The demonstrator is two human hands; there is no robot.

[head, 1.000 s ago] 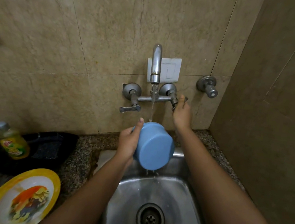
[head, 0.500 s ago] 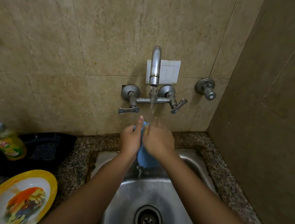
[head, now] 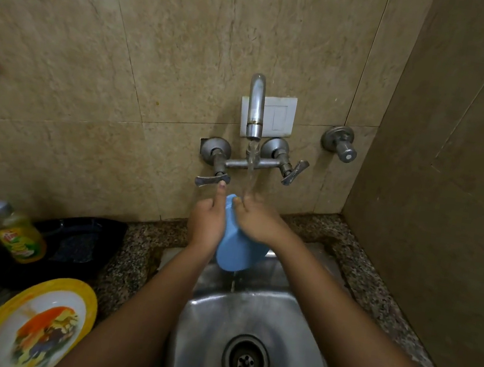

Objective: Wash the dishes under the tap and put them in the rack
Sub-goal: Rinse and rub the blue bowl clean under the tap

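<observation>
1. Left hand (head: pixel 205 221) is gripping blue cup (head: pixel 238 245) by its side, tilting it above sink (head: pixel 291 330) so runoff is draining in.
2. Right hand (head: pixel 257 219) is lying over cup's top under tap (head: pixel 256 107) stream, probably rubbing; can't tell if it's clasping.
</observation>
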